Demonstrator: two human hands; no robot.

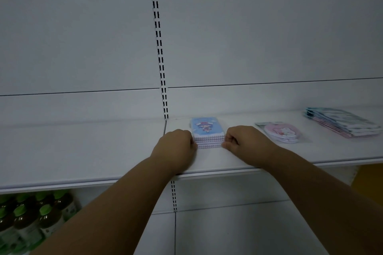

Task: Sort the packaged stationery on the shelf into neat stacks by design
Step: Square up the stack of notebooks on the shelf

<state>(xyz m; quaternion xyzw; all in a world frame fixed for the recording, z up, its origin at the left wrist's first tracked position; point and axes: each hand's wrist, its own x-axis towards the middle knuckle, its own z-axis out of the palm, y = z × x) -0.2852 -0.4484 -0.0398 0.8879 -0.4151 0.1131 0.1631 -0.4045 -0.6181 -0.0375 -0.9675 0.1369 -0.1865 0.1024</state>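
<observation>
A small stack of spiral notebooks (pixel 207 128), topped by a blue cover with a cartoon girl, sits on the white shelf (pixel 228 161). My left hand (pixel 178 143) presses against the stack's left side with curled fingers. My right hand (pixel 240 141) presses against its right side the same way. To the right lies a pile of round pink packets (pixel 281 132) in clear wrap. Farther right is a stack of flat teal and pink packages (pixel 342 122).
The shelf's back panel (pixel 83 47) rises behind, with a slotted upright (pixel 159 47) at the middle. On a lower shelf at bottom left stand several dark bottles with green caps (pixel 31 219). Something yellow (pixel 371 176) shows under the shelf at the right.
</observation>
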